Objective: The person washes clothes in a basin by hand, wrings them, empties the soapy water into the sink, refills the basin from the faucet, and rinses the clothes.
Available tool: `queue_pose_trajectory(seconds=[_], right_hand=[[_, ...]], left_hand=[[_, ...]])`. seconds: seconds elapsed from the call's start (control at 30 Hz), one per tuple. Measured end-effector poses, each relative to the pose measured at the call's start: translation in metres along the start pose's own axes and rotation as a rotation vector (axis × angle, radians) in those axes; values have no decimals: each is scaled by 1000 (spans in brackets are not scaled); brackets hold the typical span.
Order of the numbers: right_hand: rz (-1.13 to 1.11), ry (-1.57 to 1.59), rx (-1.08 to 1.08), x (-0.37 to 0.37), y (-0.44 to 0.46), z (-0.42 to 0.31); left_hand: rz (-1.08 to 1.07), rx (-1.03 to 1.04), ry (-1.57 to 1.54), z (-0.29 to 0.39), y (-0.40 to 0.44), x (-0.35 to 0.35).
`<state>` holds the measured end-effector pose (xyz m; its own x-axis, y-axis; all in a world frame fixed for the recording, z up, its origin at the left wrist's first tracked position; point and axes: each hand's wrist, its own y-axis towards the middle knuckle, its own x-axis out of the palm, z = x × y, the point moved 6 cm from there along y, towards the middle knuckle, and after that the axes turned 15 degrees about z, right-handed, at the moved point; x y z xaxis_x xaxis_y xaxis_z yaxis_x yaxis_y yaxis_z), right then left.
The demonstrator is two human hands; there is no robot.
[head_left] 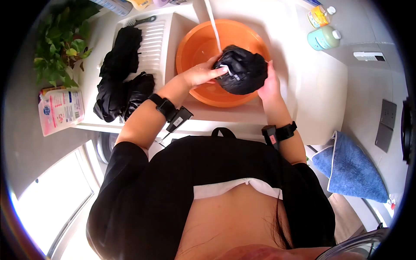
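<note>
A bunched black cloth [242,71], shiny in places and with a small whitish tag, is held between my two hands above an orange basin [195,43]. My left hand [206,72] grips its left side, thumb on top by the tag. At its right edge, my right hand [270,82] holds it from the side, fingers partly hidden behind it. A thin white stream or hose [212,21] comes down from the top into the basin beside the cloth. The basin stands in a white sink [284,56].
More black cloth [125,73] lies on the ribbed washboard [154,47] at left, below a brush [145,20]. A plant [60,52] and pink-white pouch [60,108] are at far left. Bottles [324,38] stand upper right; a blue towel [353,167] hangs lower right.
</note>
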<state>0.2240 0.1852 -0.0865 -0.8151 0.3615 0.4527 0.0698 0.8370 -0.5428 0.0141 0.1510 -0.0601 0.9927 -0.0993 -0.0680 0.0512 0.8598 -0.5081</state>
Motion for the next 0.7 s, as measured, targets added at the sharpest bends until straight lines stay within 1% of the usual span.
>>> queue_pose_trajectory(seconds=[0.1,0.13,0.17,0.23,0.27,0.33,0.37,0.4,0.43,0.5,0.53,0.57,0.63,0.67,0.7], right_hand=[[-220,-547,-467,17,-6,-14],[-201,-741,-693,18,-14,-25],[-193,-773,-686,13,-12,-26],[-180,-835,-669,2,-7,-26],[-171,-903,-690,1,-9,-30],[-149,-1040,-731,0,-12,-39],[-137,-1090,-806,-2,-12,-44],[-125,-1139,-882,-5,-12,-50],[-113,-1186,-957,-8,-12,-55],[-1,-1195,-826,-17,-15,-72],[52,-1198,-758,-20,-20,-81],[128,-1147,-743,-20,-26,-91],[115,-854,-495,-29,-21,-95],[70,-835,-471,-23,-26,-96],[26,-815,-449,-14,-33,-97]], left_hand=[[39,246,51,-1,16,-6],[40,310,-40,-1,19,-11],[81,151,-66,-2,15,-17],[116,280,-17,-15,24,-33],[153,294,136,-2,15,-38],[257,285,175,1,8,-50],[307,283,195,1,7,-56],[392,345,246,1,5,-65],[421,349,211,2,2,-71],[485,354,142,7,-5,-86],[457,302,241,9,-7,-91],[453,292,349,11,-11,-93],[444,278,565,14,-15,-93],[408,248,683,15,-13,-88],[350,274,681,20,-13,-80]])
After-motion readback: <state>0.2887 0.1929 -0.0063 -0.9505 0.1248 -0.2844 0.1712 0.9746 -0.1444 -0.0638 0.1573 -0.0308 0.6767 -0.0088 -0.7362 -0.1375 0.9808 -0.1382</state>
